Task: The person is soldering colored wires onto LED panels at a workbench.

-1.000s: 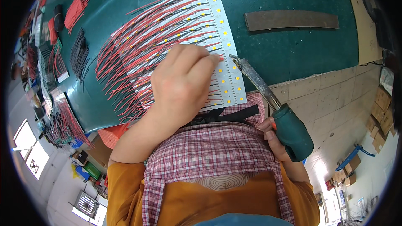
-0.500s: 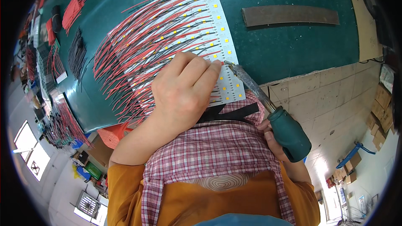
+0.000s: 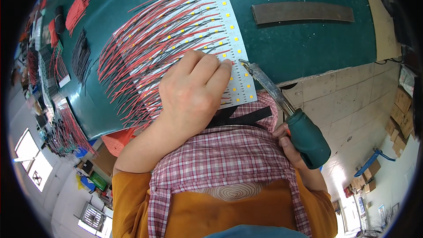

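Observation:
A white LED circuit board (image 3: 240, 68) with yellow chips lies on the table's near edge. Rows of red and black wires (image 3: 132, 57) run leftward from its solder pads. My left hand (image 3: 187, 90) rests over the board, fingertips pinched on a red wire whose end shows at a pad. My right hand (image 3: 288, 147), partly hidden behind the dark green handle, grips a soldering iron (image 3: 308, 139). Its tip sits over the board's right edge, a short way right of my left fingertips; whether it touches the board I cannot tell.
A flat brown bar (image 3: 304, 13) lies on the green table (image 3: 308, 48) at the right. Bundles of loose red wires (image 3: 77, 9) and black wires (image 3: 81, 57) lie to the left. More wired boards (image 3: 68, 128) are heaped at the table's left edge.
The soldering iron's tip has drawn slightly right, away from the pad by my left fingertips. The board has shifted a little up and to the left.

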Demonstrator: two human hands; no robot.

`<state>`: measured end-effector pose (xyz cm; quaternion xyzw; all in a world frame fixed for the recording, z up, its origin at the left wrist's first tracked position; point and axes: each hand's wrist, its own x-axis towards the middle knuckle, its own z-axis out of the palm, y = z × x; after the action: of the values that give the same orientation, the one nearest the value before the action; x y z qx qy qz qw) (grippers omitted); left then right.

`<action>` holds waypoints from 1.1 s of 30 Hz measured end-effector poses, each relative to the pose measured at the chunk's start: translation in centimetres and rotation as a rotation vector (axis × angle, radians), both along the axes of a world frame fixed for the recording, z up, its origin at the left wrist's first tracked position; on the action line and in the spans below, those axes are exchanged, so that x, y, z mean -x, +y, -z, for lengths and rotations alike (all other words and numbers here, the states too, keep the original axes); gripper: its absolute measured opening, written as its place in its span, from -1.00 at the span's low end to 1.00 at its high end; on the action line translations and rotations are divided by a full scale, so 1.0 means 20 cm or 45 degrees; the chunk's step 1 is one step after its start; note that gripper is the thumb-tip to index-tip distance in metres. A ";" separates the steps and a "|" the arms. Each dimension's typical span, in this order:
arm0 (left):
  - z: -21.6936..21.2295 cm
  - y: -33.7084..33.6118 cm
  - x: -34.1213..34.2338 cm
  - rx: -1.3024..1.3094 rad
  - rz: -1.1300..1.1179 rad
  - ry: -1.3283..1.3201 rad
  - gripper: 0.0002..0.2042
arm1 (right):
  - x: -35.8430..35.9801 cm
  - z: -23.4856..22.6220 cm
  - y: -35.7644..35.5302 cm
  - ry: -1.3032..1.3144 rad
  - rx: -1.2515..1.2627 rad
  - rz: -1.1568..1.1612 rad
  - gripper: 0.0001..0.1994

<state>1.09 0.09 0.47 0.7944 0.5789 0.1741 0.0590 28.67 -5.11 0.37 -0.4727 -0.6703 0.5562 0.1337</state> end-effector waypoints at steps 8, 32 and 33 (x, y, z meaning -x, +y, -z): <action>0.07 -0.01 0.05 -0.085 0.002 -0.150 -0.74 | 0.01 0.04 -0.07 0.023 0.010 0.282 -0.72; 0.04 0.02 0.04 -0.133 0.183 0.107 -0.73 | 0.03 0.01 -0.02 -0.021 -0.134 -0.074 -0.77; 0.04 0.02 0.03 -0.117 0.165 0.086 -0.72 | 0.04 0.02 -0.03 -0.078 -0.142 0.028 -0.78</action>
<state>0.39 0.47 -0.28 0.8376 0.5192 0.1694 0.0139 27.96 -5.77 0.00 -0.4888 -0.6987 0.5018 0.1452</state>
